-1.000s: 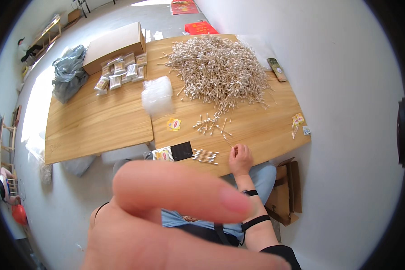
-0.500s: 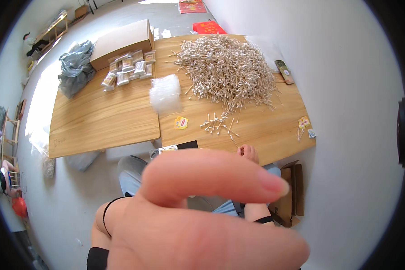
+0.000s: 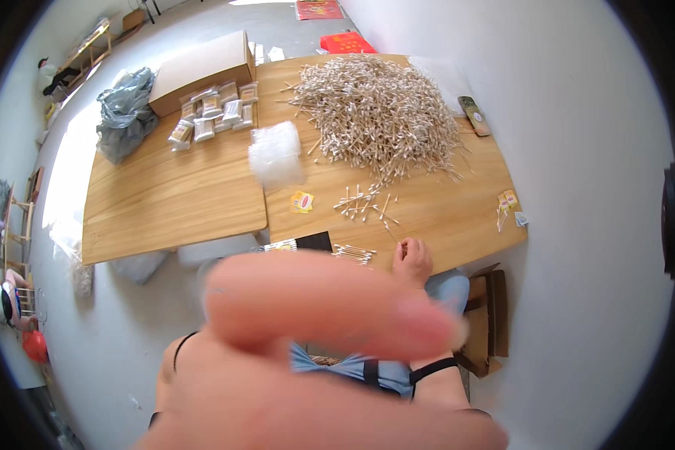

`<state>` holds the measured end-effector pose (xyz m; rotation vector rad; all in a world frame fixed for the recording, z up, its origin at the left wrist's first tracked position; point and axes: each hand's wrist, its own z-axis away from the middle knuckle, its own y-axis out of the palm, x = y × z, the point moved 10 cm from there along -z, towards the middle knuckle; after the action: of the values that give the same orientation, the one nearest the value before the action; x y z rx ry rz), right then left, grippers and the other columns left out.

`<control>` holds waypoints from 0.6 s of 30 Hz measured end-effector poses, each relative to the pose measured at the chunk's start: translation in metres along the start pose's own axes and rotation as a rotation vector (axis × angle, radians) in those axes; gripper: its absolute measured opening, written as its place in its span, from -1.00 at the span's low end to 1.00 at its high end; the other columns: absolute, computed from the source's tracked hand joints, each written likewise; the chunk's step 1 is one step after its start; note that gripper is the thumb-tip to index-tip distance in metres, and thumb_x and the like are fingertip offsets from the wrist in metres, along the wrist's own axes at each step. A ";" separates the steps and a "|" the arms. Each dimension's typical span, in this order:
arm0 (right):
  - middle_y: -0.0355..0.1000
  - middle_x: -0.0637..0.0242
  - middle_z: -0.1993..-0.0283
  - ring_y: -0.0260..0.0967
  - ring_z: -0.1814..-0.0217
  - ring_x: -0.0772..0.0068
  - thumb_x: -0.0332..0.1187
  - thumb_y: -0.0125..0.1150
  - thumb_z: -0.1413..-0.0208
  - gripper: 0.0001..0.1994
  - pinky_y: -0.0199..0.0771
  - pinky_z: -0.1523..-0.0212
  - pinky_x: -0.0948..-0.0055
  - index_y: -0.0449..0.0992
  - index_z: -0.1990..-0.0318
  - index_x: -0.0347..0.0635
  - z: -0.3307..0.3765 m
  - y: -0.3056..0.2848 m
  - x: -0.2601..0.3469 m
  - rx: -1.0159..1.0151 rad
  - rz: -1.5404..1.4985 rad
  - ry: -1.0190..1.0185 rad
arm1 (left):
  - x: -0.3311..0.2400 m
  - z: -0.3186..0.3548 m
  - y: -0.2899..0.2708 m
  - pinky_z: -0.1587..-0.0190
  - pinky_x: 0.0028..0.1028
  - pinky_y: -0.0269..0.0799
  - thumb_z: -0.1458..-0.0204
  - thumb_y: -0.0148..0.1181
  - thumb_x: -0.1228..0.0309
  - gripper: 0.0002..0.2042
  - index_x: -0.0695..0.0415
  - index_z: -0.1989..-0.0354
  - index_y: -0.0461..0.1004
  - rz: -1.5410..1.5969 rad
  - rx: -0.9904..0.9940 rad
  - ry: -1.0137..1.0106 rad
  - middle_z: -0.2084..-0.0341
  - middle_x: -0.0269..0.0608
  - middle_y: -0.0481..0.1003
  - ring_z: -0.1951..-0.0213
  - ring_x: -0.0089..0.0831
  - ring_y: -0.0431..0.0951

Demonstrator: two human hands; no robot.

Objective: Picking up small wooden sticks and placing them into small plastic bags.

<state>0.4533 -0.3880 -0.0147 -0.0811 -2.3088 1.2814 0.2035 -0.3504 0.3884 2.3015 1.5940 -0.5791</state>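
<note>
My left hand (image 3: 307,360) looms large and partly blurred close to the camera, thumb and finger apart with a gap between them; nothing shows in it. It hides part of the table's front edge and my lap. At that edge, my right hand (image 3: 412,259) rests on the wood with its fingers curled in; whatever they hold, if anything, is hidden. Just left of it lies a neat row of cotton swabs (image 3: 355,253), beside a black flat piece (image 3: 313,241). Several loose cotton swabs (image 3: 367,205) are scattered farther up, below a big heap of cotton swabs (image 3: 382,116).
Clear plastic bags (image 3: 276,154) are stacked mid-table near small yellow cards (image 3: 301,202). Filled swab packs (image 3: 216,112) lie before a cardboard box (image 3: 202,71), with a grey plastic bag (image 3: 127,112) to the left. An open carton (image 3: 491,322) stands on the floor at right.
My left hand has shifted left, baring the row of swabs. My right hand and forearm show more fully now, the hand slightly farther onto the table.
</note>
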 end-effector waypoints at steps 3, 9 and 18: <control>0.36 0.27 0.40 0.35 0.30 0.14 -0.40 0.25 0.00 -0.87 0.39 0.30 0.17 0.38 0.40 -0.09 -0.003 0.001 0.010 -0.002 -0.001 -0.046 | -0.003 0.005 -0.008 0.14 -0.42 0.34 -0.12 0.03 0.61 -0.92 0.17 0.32 0.44 -0.008 -0.006 0.003 0.32 -0.32 0.45 0.42 -0.52 0.43; 0.36 0.27 0.40 0.35 0.29 0.14 -0.40 0.24 0.01 -0.87 0.38 0.29 0.17 0.38 0.39 -0.09 0.002 0.000 -0.012 0.020 -0.027 0.009 | -0.033 0.035 -0.012 0.13 -0.42 0.35 -0.12 0.03 0.62 -0.92 0.16 0.32 0.43 -0.005 -0.022 0.012 0.31 -0.32 0.45 0.42 -0.52 0.44; 0.37 0.29 0.40 0.36 0.32 0.14 -0.40 0.25 0.02 -0.88 0.40 0.30 0.18 0.39 0.39 -0.08 0.003 0.000 -0.018 0.044 0.017 0.035 | -0.037 0.038 0.001 0.12 -0.41 0.36 -0.12 0.02 0.62 -0.92 0.16 0.32 0.42 -0.030 -0.043 0.034 0.31 -0.31 0.45 0.43 -0.53 0.45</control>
<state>0.4671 -0.3956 -0.0230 -0.1073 -2.2536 1.3281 0.1866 -0.3980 0.3728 2.2711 1.6431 -0.5103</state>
